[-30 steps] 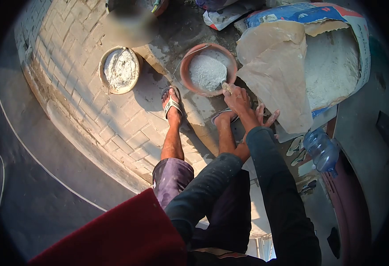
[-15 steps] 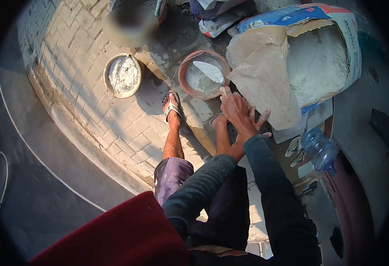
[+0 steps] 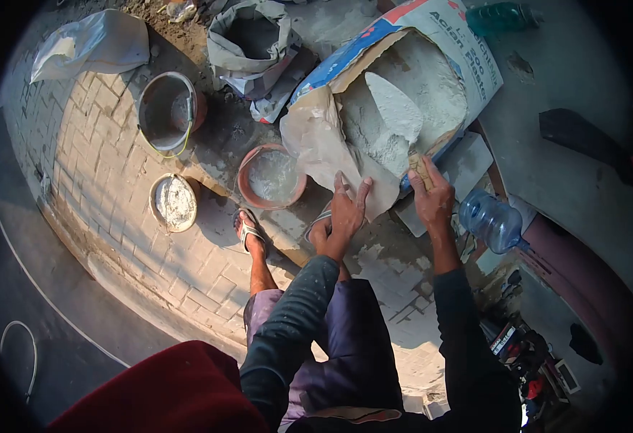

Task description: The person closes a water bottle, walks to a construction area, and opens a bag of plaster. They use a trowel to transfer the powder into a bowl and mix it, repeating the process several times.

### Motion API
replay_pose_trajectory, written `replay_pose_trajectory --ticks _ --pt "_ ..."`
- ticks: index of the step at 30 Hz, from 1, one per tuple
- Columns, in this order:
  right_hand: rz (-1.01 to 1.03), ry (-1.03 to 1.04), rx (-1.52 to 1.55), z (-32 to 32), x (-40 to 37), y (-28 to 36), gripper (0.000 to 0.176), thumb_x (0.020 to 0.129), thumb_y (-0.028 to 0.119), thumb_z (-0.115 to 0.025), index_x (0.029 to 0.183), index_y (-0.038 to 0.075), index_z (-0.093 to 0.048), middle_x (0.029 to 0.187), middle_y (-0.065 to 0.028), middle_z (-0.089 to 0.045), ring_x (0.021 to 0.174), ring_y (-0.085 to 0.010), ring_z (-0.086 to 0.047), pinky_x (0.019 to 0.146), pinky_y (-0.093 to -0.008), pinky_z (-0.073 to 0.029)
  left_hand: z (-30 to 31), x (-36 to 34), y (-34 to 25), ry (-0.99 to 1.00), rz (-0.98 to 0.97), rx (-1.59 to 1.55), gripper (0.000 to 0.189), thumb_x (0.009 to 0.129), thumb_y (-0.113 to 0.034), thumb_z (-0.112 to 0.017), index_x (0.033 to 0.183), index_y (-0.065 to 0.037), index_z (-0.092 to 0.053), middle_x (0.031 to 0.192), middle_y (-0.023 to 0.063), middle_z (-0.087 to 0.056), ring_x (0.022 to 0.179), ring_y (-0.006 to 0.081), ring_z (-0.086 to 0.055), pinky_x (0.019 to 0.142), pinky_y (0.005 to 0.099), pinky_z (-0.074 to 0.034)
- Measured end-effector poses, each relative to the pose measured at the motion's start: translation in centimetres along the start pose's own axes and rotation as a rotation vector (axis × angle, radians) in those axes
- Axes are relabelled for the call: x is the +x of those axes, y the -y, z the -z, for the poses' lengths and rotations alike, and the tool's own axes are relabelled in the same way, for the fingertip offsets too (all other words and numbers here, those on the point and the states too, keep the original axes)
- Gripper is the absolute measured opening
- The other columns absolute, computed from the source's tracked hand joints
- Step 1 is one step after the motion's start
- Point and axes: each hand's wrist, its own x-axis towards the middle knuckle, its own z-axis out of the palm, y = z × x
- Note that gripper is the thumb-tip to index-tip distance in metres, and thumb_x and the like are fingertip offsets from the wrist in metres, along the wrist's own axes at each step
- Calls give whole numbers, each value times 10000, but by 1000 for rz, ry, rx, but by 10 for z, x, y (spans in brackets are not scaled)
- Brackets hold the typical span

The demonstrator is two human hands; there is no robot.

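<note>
In the head view, a trowel [image 3: 394, 107] loaded with whitish powder lies inside the opened paper bag of plaster [image 3: 440, 79]. My right hand [image 3: 434, 196] is closed around its wooden handle, just outside the bag's mouth. My left hand [image 3: 345, 220] is at the bag's torn brown paper flap [image 3: 322, 133], with index finger and thumb stretched out and apart against it; its other fingers are hidden. To the left of the flap stands a reddish round bucket [image 3: 242, 177] with cloudy greyish water in it.
A cream bucket [image 3: 153, 209] holds a white mix. Farther up are a handled bucket [image 3: 143, 119], an open sack [image 3: 219, 43] and a clear plastic bag [image 3: 93, 47]. A blue water jug [image 3: 491, 222] lies at the right. My feet are beside the reddish bucket.
The trowel has moved from the reddish bucket into the plaster bag and now carries powder. My hands, formerly crossed close together, are apart. The view has shifted, and more buckets show.
</note>
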Motion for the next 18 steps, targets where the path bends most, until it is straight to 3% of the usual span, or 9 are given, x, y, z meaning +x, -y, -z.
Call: replay_pose_trajectory --ticks 1,5,6,11,13,18 --pt "8 -17 -81 -1 23 -18 424 883 223 -670 1224 -21 -613 1018 -268 -679 948 -411 -669 809 -437 -519 -4 7 -5 -57 1 37 1056 829 -648 -625 1480 84 -230 1192 378 -577 1135 493 -574 1004 464 -434" --pt "-9 10 -256 -36 109 -63 434 903 293 -626 1254 40 -593 989 -251 -677 905 -431 -655 788 -497 -508 -6 33 -26 -80 145 213 1028 836 -686 -583 1435 93 -281 1092 356 -633 1101 490 -599 975 479 -452" --pt "72 50 -344 -45 121 -64 432 905 300 -619 1266 64 -581 975 -239 -670 882 -434 -653 779 -509 -508 -6 39 -28 -82 151 220 1028 836 -686 -583 1435 93 -281 1092 356 -633 1101 490 -599 975 479 -452" --pt "252 218 -415 -68 108 -69 432 902 302 -623 1291 122 -573 872 -214 -647 823 -439 -647 720 -530 -512 1 45 -41 -171 12 439 821 928 -593 -501 1308 127 -397 1018 392 -626 1021 526 -613 928 523 -468" --pt "250 279 -413 -56 94 -70 424 899 290 -622 1285 122 -571 905 -214 -653 841 -436 -652 731 -526 -515 -3 51 -31 -235 -123 369 633 992 -468 -451 1197 128 -510 893 385 -636 922 537 -627 839 539 -489" --pt "314 362 -379 -8 88 -77 407 890 270 -637 1255 94 -595 926 -225 -669 864 -431 -659 740 -516 -519 -6 54 -32 -238 -189 234 510 1002 -380 -464 1037 113 -591 811 362 -629 847 529 -627 744 544 -481"
